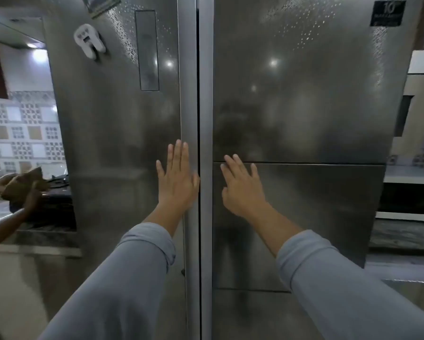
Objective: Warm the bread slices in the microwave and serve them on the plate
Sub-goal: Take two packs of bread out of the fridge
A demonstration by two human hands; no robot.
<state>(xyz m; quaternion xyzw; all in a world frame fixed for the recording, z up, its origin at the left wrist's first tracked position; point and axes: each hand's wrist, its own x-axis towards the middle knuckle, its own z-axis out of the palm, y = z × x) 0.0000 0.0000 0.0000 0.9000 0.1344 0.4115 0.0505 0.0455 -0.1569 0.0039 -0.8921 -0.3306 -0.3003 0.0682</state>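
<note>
My left hand (177, 178) lies flat against the left door (112, 133) of the steel fridge, fingers straight and together, right beside the long upright handle (188, 94) at the door's inner edge. My right hand (242, 186) presses the right door (301, 94) with fingers spread and relaxed, its fingertips just over the seam where the upper panel meets the lower panel (304, 217). Neither hand holds anything. Both doors are closed, dull grey and smeared with reflections. The microwave (405, 201) sits at the far right on a counter, white-framed with a dark door window, partly hidden behind the fridge. I can't see any bread or plate. A white magnet clip (89, 41) sticks to the left door, and at the far left another person's hand (33, 198) holds a brown cloth (25, 184)
</note>
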